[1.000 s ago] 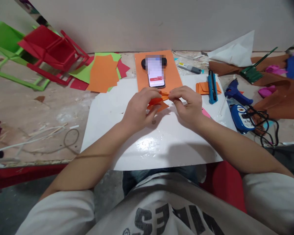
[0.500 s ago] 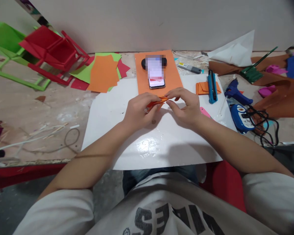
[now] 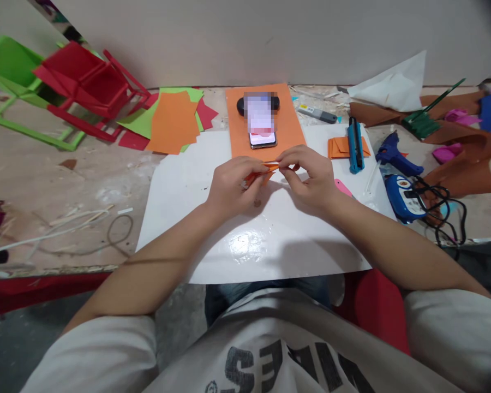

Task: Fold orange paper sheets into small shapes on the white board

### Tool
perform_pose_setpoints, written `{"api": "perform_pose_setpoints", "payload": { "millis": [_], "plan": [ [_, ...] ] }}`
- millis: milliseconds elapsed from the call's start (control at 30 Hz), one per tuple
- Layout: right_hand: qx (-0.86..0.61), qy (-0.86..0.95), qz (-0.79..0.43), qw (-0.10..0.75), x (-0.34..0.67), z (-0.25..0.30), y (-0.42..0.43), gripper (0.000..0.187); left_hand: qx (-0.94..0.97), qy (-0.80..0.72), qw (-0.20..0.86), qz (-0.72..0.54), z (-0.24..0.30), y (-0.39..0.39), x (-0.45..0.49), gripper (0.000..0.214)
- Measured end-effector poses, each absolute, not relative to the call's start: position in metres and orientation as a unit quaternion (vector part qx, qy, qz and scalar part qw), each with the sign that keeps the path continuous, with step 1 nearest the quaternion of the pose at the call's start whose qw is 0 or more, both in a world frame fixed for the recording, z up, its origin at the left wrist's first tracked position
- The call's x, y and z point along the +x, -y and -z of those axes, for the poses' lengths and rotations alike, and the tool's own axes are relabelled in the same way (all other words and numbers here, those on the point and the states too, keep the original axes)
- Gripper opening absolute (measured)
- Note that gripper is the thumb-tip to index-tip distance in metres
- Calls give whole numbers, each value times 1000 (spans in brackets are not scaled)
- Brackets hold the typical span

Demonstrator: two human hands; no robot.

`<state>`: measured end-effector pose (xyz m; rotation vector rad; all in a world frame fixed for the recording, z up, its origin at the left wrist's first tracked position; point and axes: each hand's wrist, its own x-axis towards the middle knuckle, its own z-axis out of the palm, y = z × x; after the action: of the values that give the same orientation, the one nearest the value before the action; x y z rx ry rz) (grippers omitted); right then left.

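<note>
Above the white board (image 3: 229, 251), a small folded piece of orange paper (image 3: 272, 168) is held between both hands. My left hand (image 3: 238, 183) is closed around its left part, and its fingers hide much of it. My right hand (image 3: 309, 174) pinches the right end between thumb and fingers. Just beyond the hands lies a larger orange sheet (image 3: 237, 131), with a phone (image 3: 263, 141) on it. To the right, a blue utility knife (image 3: 355, 144) rests over several folded orange papers (image 3: 337, 147).
At the left stand a red folded chair model (image 3: 82, 76) and a green one (image 3: 12, 71), beside stacked coloured sheets (image 3: 174, 120). A glue gun (image 3: 399, 155), a blue device (image 3: 405, 199) with black cords, and brown sheets (image 3: 466, 164) lie right. A grey cutter (image 3: 317, 114) lies behind.
My right fingers have shifted slightly along the orange paper's right end, closing the pinch on it. My left hand stays almost still.
</note>
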<state>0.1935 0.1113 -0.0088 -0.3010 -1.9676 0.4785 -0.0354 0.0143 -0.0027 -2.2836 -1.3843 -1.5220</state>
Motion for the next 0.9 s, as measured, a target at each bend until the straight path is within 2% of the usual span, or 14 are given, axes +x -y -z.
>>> {"api": "perform_pose_setpoints", "payload": {
  "millis": [200,333,467,567,700,800,900],
  "plan": [
    [-127,815,-202,528,195,5,-110,20,-734,433,67,519,4,-14,-34,9],
    [-158,803,-206,536,195,6,-110,15,-721,435,67,535,4,-13,-34,6],
    [-155,803,-225,530,194,8,-113,9,-704,438,24,558,4,-11,-34,14],
    [-150,805,-238,523,193,9,-113,19,-690,467,-14,553,2,-10,-33,25],
    [-163,821,-237,494,193,9,-110,31,-698,486,2,527,-1,-8,-30,33],
    [-169,813,-224,511,194,8,-109,33,-697,471,1,541,0,-7,-27,34],
    [-177,789,-229,542,195,7,-110,34,-675,482,-35,557,0,-7,-25,44]
  ]
}}
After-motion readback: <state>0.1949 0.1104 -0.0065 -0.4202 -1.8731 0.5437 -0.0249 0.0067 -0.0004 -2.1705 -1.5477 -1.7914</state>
